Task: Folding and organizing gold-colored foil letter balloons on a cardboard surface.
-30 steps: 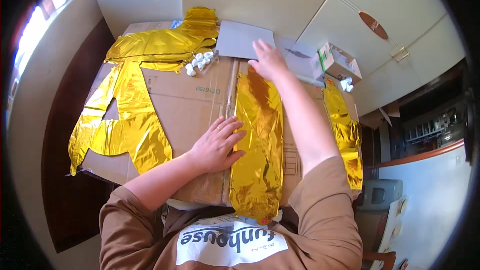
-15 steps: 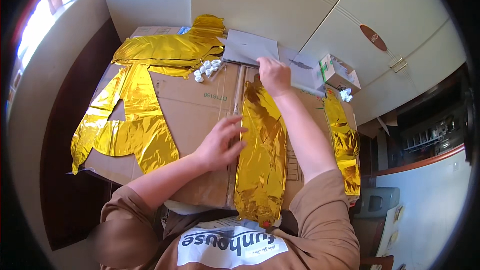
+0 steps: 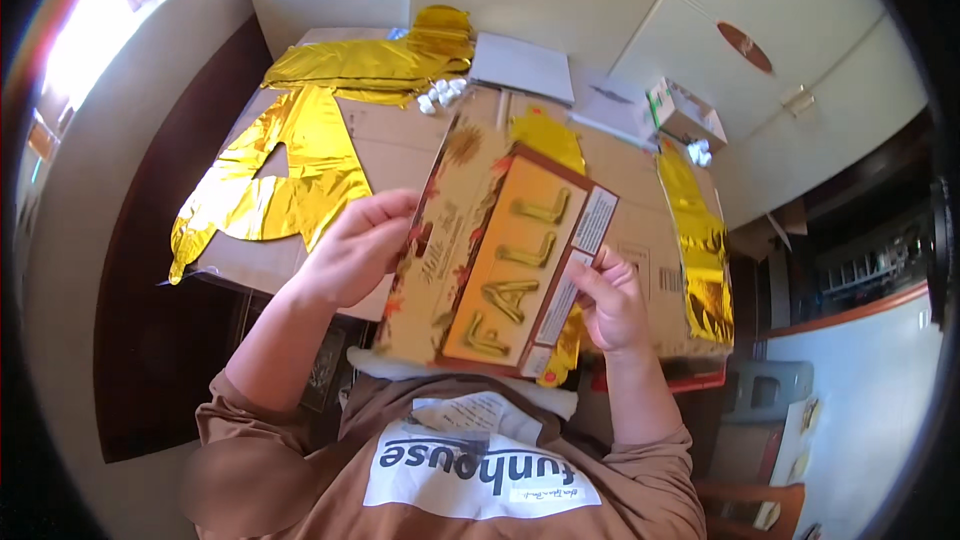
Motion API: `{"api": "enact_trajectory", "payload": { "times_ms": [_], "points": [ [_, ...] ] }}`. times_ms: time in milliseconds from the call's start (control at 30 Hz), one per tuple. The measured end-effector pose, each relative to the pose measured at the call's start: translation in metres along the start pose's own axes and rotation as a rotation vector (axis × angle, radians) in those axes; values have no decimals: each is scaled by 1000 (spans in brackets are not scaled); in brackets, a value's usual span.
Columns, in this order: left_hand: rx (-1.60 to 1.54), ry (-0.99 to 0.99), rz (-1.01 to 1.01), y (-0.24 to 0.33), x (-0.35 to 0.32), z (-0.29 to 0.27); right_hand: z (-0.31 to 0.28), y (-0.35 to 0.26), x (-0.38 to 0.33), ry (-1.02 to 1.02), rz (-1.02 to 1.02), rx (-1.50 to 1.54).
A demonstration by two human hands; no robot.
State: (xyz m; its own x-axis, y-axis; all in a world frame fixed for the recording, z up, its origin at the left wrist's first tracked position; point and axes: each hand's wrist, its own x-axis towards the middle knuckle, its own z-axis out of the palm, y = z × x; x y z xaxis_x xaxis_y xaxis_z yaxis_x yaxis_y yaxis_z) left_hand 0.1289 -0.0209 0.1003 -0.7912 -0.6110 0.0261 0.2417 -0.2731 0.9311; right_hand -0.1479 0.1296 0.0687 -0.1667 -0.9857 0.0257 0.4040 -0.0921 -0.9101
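Both hands hold a flat printed card package point(image 3: 490, 250) with gold letter shapes on an orange panel, raised above the table close to my chest. My left hand point(image 3: 355, 245) grips its left edge with the fingers curled over it. My right hand point(image 3: 610, 300) pinches the lower right edge. Behind the package a gold foil balloon strip point(image 3: 545, 135) lies on the flattened brown cardboard point(image 3: 400, 145), mostly hidden by the package.
A large gold foil letter balloon point(image 3: 280, 175) lies at the left, another gold foil piece point(image 3: 370, 65) at the back and one point(image 3: 700, 240) at the right. Grey sheets point(image 3: 520, 65), small white bits point(image 3: 440, 95) and a small open box point(image 3: 685, 115) sit at the far edge.
Both hands have left the gold foil strip on the cardboard. They now hold up a printed package that was not in my hands before.
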Motion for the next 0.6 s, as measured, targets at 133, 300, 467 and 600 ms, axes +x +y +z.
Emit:
{"api": "enact_trajectory", "payload": {
  "times_ms": [133,300,467,600],
  "points": [
    [-138,-19,-205,-5,-29,16,24,15,-63,214,-50,48],
    [468,-218,-379,-13,-43,30,29,45,-127,343,116,138],
    [797,-266,-458,-15,-1,17,2,39,-131,319,164,-122],
    [1376,261,317,-17,75,18,-38,42,-77,629,64,-26]
  ]
}}
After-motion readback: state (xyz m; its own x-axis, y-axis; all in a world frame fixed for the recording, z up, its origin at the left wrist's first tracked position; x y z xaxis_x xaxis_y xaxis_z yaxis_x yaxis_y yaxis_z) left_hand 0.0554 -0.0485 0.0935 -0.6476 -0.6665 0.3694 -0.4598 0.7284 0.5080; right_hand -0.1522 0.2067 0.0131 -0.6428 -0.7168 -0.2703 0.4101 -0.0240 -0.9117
